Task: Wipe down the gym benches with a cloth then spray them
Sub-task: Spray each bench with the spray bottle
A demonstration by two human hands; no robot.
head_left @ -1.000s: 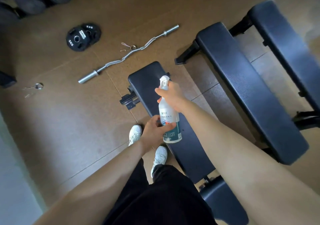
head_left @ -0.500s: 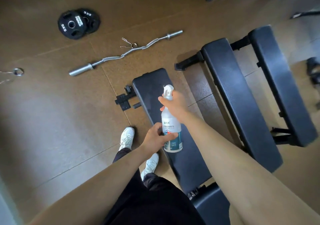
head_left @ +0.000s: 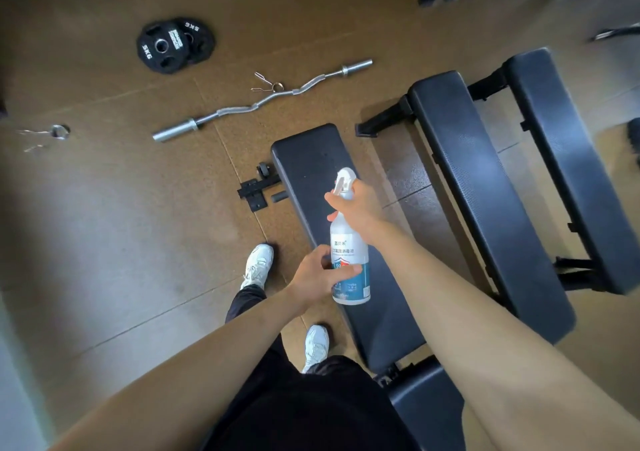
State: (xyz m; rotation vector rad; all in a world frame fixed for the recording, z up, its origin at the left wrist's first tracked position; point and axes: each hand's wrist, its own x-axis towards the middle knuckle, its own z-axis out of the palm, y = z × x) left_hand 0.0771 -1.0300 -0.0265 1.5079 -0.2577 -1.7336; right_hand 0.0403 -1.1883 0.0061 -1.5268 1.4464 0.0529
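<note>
Benches stand side by side on the brown floor point(head_left: 104, 242); the nearest bench point(head_left: 311, 159) lies under a white spray bottle point(head_left: 349, 260) held upright above its pad. Left hand point(head_left: 320, 275) wraps the bottle's labelled body, fingers curled shut. Right hand point(head_left: 360, 204) grips the neck, a finger on the trigger. A curl bar point(head_left: 263, 100) and weight plates point(head_left: 175, 45) lie beyond.

The person wears loose black trousers point(head_left: 304, 412) and white lace-up trainers point(head_left: 258, 266) (both forearms bare, no sleeves showing).
</note>
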